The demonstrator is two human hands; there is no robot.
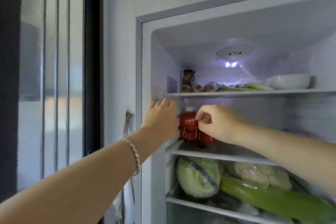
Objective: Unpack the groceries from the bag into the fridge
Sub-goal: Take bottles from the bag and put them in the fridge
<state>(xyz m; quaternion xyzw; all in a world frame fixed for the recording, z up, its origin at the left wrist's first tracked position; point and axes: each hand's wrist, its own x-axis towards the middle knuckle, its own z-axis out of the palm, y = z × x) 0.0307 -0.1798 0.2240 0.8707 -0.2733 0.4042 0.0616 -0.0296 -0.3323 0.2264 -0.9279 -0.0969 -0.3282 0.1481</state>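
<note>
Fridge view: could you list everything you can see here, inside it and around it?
fridge: one, white, open, right of view
red bottles: two, red, a white cap on one, middle shelf, left
jar: one, dark, top shelf, back left
wrapped stalks: one bundle, green, top shelf, middle
bowl: one, white, top shelf, right
cabbage: one, pale green, lower shelf, left
cauliflower: one, cream, lower shelf, behind
long vegetable: one, green, lower shelf, front
glass door: one, dark frame, left of fridge
bracelet: one, silver, left wrist
left hand: beside the left bottle, blurred
right hand: fingers curled over the right bottle
</note>
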